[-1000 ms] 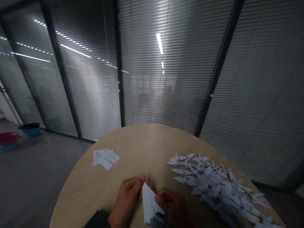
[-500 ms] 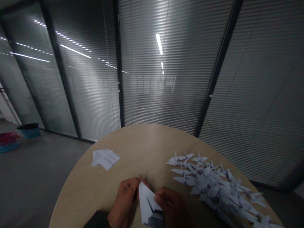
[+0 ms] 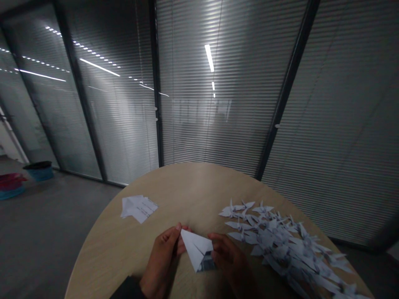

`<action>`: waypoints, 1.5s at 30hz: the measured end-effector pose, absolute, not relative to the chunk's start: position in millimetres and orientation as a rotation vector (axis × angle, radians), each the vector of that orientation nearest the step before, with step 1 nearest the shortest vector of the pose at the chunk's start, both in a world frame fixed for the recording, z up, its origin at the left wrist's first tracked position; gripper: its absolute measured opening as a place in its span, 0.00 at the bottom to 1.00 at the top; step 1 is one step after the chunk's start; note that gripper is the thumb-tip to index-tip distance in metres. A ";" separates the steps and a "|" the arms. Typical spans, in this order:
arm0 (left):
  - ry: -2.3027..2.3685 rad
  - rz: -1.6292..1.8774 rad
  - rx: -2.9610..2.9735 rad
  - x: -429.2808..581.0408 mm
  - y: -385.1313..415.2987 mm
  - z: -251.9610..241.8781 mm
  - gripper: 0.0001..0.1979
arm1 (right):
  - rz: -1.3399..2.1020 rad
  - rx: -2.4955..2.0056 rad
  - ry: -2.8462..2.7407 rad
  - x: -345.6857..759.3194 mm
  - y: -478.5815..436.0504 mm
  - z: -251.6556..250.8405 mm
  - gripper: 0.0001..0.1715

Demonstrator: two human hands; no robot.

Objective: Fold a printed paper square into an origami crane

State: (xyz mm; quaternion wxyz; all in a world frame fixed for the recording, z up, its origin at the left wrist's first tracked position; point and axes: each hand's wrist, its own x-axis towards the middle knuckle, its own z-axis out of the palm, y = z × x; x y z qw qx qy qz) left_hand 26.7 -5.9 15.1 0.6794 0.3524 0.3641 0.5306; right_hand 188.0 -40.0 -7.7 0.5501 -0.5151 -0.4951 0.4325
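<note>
A partly folded sheet of paper [image 3: 194, 248], white with a dark printed patch at its lower right, is held between my two hands over the near part of the table. My left hand [image 3: 164, 255] pinches its upper left corner between thumb and fingers. At its right edge, my right hand [image 3: 229, 257] grips the paper, the fingers curled and dim in shadow. Two flaps meet along a slanting line on the paper's face. Close to my right hand lies a heap of folded paper cranes [image 3: 280, 245].
On the left of the round wooden table [image 3: 193, 187] lies a small stack of paper sheets [image 3: 139, 208], the top one printed. Glass partitions with blinds [image 3: 215, 124] stand behind the table. A blue tub [image 3: 40, 171] and a red basin [image 3: 11, 181] sit on the floor at far left.
The folded paper has turned and moved slightly up, showing its lower edge with the dark patch. Both hands have shifted with it, the right one a little up and outward.
</note>
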 end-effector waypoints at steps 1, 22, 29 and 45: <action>0.816 1.183 0.805 27.2 -6.1 16.1 0.21 | 0.997 -1.252 -1.182 188.5 -40.7 -3.4 0.18; 0.760 1.122 0.863 30.7 -1.8 11.4 0.20 | 0.905 -1.415 -1.256 194.3 -45.8 9.3 0.26; 0.846 1.088 0.855 28.6 -5.3 14.5 0.23 | 0.908 -1.443 -1.279 196.1 -49.5 19.4 0.28; 1.115 0.951 1.396 26.4 -0.7 -4.3 0.13 | 0.824 -1.516 -1.332 198.7 -43.7 6.2 0.21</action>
